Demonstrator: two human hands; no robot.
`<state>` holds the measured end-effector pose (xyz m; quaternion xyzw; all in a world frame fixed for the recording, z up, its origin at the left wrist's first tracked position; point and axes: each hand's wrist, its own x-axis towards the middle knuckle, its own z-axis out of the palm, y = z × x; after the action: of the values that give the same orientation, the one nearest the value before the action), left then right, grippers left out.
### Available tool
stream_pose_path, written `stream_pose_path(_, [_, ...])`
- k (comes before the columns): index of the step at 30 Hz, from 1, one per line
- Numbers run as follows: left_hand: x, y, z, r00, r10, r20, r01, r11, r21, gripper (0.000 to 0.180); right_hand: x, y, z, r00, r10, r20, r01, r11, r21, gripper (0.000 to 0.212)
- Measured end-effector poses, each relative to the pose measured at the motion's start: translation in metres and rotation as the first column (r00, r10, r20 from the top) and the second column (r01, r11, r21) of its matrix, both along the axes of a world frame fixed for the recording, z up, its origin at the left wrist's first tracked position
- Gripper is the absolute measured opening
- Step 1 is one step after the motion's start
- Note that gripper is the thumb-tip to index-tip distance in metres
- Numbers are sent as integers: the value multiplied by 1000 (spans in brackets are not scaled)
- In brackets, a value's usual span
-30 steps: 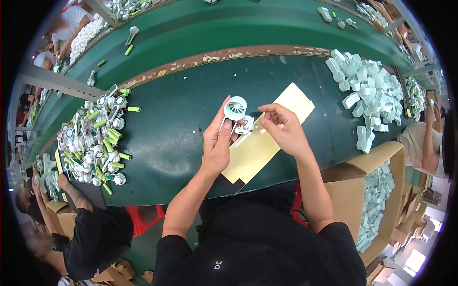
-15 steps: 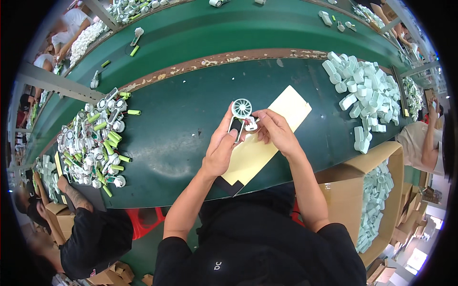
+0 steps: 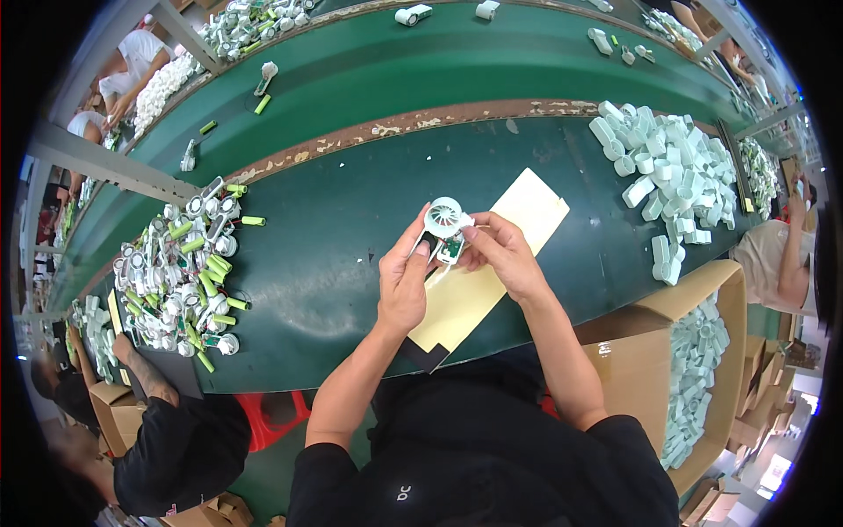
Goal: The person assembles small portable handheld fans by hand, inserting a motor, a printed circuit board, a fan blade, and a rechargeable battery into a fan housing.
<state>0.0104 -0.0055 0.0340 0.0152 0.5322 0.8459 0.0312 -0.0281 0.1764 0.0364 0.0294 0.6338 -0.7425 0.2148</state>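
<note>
Between my hands is a small handheld fan (image 3: 445, 216), its housing pale mint with a round slatted grille at the top. My left hand (image 3: 406, 285) is closed around its left side, thumb over the dark part of the handle. A green circuit board (image 3: 451, 249) with a white edge shows at the handle opening. My right hand (image 3: 507, 256) pinches at the right side of the fan, thumb and forefinger beside the board; exactly what its fingertips grip is partly hidden. Under both hands a yellow sheet (image 3: 474, 303) lies slanted on the dark green table (image 3: 307, 263).
A heap of fan innards with lime-green cylindrical cells (image 3: 180, 277) lies at the left. Mint housings (image 3: 667, 167) are piled at the right, above a cardboard box (image 3: 628, 364) holding more. Beyond the table's worn ledge runs a green conveyor (image 3: 369, 79). A co-worker (image 3: 180, 439) sits lower left.
The fan has tilted, and the circuit board's green face now shows where a white part was before. Both hands have shifted slightly, still on the fan. The whole view has moved a little.
</note>
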Motion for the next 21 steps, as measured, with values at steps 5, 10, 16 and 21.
stream_pose_path(5, [-1, 2, -4, 998, 55, 15, -55, 999, 0, 49, 3, -3, 5, 945, -265, -191, 221, 949, -223, 42])
stream_pose_path(10, [-5, -3, -12, 1000, 7, -23, -11, 983, -182, 51, 11, -2, 37, 906, -209, -368, 195, 978, -75, 38])
stream_pose_path(16, [-4, 0, -12, 1000, 1, 16, 1, 993, -118, 57, 10, -5, 44, 903, -93, -419, 146, 985, 95, 35])
stream_pose_path(21, [-4, 2, -2, 1000, 3, 17, 1, 981, -195, 56, 6, -12, 49, 972, -74, -225, 92, 993, 73, 39])
